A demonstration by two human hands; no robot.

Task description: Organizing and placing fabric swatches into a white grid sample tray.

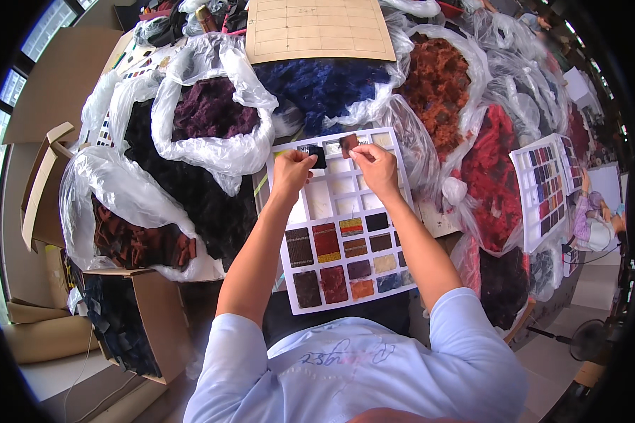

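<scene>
A white sample board [319, 205] with a grid of square and oblong cells lies in front of me. Its lower cells hold fabric swatches, among them a red and yellow one [325, 242], a dark red one [334, 285] and an orange one [363, 289]; many upper cells are bare white. Over the board's upper part, my left hand [293, 173] pinches a small black swatch [318, 156] by its edge. To its right, my right hand [377, 169] pinches a reddish-brown swatch [348, 144] between thumb and fingers. The two swatches are held apart.
Clear plastic bags of purple [215, 109], blue [317, 84], orange-brown [434, 92] and red [492, 183] fluffy material surround the board. A gridded tan cardboard sheet [317, 28] lies beyond. An open carton [159, 317] stands lower left. Another swatch board [543, 190] and a person [593, 218] are at right.
</scene>
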